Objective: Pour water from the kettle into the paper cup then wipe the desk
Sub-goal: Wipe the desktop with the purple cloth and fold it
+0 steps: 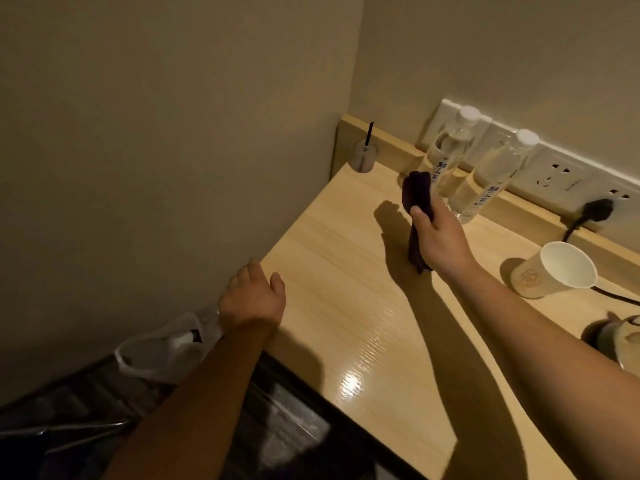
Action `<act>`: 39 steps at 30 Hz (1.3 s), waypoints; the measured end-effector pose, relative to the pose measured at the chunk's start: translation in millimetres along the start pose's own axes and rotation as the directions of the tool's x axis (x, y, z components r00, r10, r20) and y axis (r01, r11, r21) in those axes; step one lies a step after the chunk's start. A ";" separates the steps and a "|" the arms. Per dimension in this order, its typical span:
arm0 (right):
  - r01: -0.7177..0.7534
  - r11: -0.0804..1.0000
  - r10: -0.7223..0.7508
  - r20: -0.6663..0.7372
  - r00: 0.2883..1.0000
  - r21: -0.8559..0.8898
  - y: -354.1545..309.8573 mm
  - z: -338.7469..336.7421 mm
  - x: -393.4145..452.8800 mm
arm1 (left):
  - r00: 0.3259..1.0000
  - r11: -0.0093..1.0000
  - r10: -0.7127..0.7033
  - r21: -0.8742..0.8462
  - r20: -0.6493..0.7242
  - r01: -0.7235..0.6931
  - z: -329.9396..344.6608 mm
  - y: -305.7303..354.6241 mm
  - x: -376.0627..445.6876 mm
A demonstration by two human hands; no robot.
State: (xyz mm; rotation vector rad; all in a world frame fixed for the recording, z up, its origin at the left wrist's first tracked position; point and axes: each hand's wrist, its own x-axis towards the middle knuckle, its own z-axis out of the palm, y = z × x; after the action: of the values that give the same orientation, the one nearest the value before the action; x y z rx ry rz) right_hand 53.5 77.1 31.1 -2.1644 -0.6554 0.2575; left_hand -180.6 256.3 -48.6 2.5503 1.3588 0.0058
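Dark cloth (417, 199): gripped bunched in right hand (438, 237), lifted above tabletop (363, 306) for wiping.
Left hand (252, 296): loose, empty, at tabletop's left edge.
Cup (550, 270): near back edge, clear of wiping.

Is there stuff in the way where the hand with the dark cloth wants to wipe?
Nothing visible. The right hand holds the cloth above bare desk. The two bottles stand behind it, the paper cup off to its right.

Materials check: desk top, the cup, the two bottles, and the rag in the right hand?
Desk: pale wood-grain, probably laminate; glossy, it mirrors a lamp glare.
Paper cup: matte white paper, faint printed logo.
Water bottles: clear plastic, white caps, printed labels.
Cloth in the right hand: dark, soft fabric, hanging limp; weave too dim to tell.
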 end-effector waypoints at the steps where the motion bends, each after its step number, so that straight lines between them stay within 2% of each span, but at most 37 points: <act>1: 0.120 0.976 -0.125 -0.012 0.992 -0.183 6.8 7.0 16.7 | 1.000 1.000 -0.004 0.010 0.001 0.004 0.2 -0.1 0.6; 2: 0.228 0.908 -0.234 0.025 0.972 -0.352 13.1 14.9 30.5 | 1.000 1.000 0.000 0.012 -0.004 0.001 0.1 -0.5 0.7; 3: 0.327 0.812 -0.309 0.119 0.944 -0.483 18.7 23.4 41.1 | 1.000 1.000 0.012 0.008 -0.014 -0.012 -0.2 -0.9 -0.1; 5: 0.497 0.639 -0.329 0.376 0.866 -0.587 29.4 40.9 52.6 | 0.998 0.999 0.049 -0.016 -0.051 -0.050 0.0 -0.9 -2.5; 6: 0.546 0.605 -0.306 0.464 0.832 -0.580 35.2 47.3 54.5 | 0.996 0.998 0.054 -0.031 -0.074 -0.057 0.5 -0.8 -3.3; 11: 0.581 0.619 -0.301 0.524 0.797 -0.528 48.5 48.7 56.2 | 0.997 0.998 0.037 -0.050 -0.071 -0.040 1.4 -1.7 -2.3; 16: 0.557 0.655 -0.293 0.507 0.810 -0.511 50.3 42.6 16.8 | 0.999 1.000 0.023 -0.016 -0.041 -0.023 1.8 -2.2 -0.2; 25: 0.448 0.772 -0.240 0.445 0.863 -0.451 46.2 21.0 -173.5 | 0.998 0.997 0.058 -0.047 -0.022 -0.059 6.4 -5.9 3.3; 31: 0.394 0.799 -0.182 0.443 0.878 -0.454 33.3 17.0 -281.4 | 0.998 0.994 0.065 -0.090 -0.024 -0.067 3.2 -4.2 0.8; 34: 0.265 0.903 -0.119 0.396 0.910 -0.338 21.7 17.0 -309.2 | 0.997 0.994 0.073 -0.086 -0.018 -0.074 0.4 -2.4 0.0; 36: 0.032 0.997 -0.006 0.333 0.943 -0.072 7.2 13.6 -312.9 | 0.998 0.994 0.065 -0.087 -0.010 -0.065 -0.5 -2.4 -0.5; 37: -0.114 0.989 0.077 0.318 0.945 0.098 -1.8 10.2 -310.0 | 0.998 0.994 0.059 -0.089 -0.004 -0.059 -0.5 -2.3 -0.3; 39: -0.381 0.838 0.262 0.323 0.909 0.392 -15.9 0.7 -296.2 | 0.999 0.996 0.049 -0.080 0.003 -0.049 0.0 -2.3 0.3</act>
State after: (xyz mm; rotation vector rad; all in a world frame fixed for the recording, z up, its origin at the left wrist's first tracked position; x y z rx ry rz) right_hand -202.0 -73.5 30.6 -1.7905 -0.3149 0.8061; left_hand -182.3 257.8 -49.2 2.5148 1.2681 0.0622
